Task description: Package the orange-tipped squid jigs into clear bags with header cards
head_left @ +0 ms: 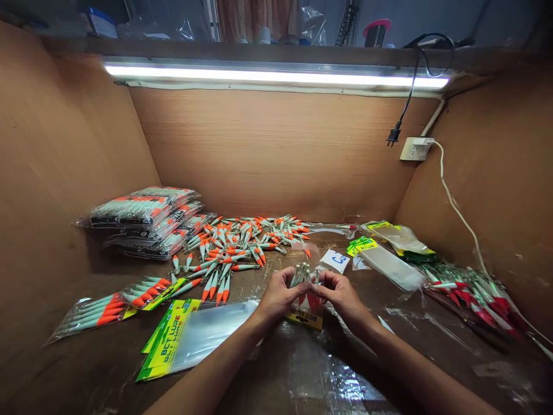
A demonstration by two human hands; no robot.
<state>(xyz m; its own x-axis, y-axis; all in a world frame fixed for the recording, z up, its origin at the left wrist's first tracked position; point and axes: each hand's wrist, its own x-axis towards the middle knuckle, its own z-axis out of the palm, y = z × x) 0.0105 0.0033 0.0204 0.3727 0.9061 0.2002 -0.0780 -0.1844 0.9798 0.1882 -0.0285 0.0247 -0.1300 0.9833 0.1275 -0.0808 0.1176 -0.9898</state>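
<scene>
Table (pixel 99 369) is the biggest thing under our eyes, inside a booth of brown boards. On it spreads a pile of lures (pixel 239 242), white with orange noses, and to its left we have a stack of filled packs (pixel 144 222). Nearer to us, at the left, flat clear bags (pixel 211 331) with green and yellow headers overlap one another.

In the middle, just in front of the pile, our left hand (pixel 279 294) and our right hand (pixel 343 294) meet at one small bunch of lures (pixel 305 275). To do this step well, in our judgement, we should keep the metal ends even and press only lightly, so that no lure slips across its neighbours. It would help also to line the bunch up squarely before loosening any finger.

Our forearms come from both lower corners and lean inward, with wrists a little bent. The left fingers are closed around one side of the bunch; the right thumb and forefinger pinch its other side. The bunch stands metal ends up, with red-looking noses below, between our fingertips. Whether clear film covers it, we cannot tell. Under the fingers, close to the noses, shows a small yellow header card (pixel 305 320), partly in shadow.
</scene>
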